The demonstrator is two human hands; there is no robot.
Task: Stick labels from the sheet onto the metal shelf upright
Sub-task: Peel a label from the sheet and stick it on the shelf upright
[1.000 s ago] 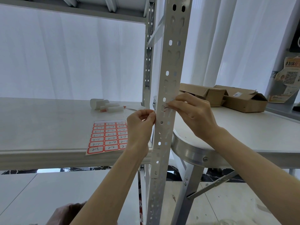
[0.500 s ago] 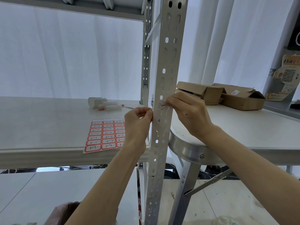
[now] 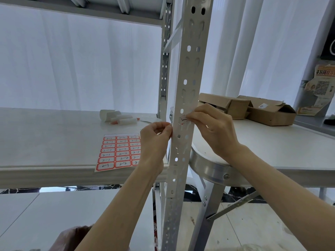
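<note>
Holding the label (image 3: 182,120) across the upright (image 3: 180,160) face, left grip (image 3: 155,136) pinching one end and right grip (image 3: 213,127) pinching the other, you should level it between the holes (image 3: 181,111), then press from the middle outward; the sheet (image 3: 117,153) lies on the shelf (image 3: 54,142) beside.

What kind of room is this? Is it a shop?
Probably a storeroom or stockroom, though that's a guess. A bare metal shelf upright is being labelled, open cardboard boxes sit on a table, and a sheet of numbered labels lies on the shelf board.
</note>
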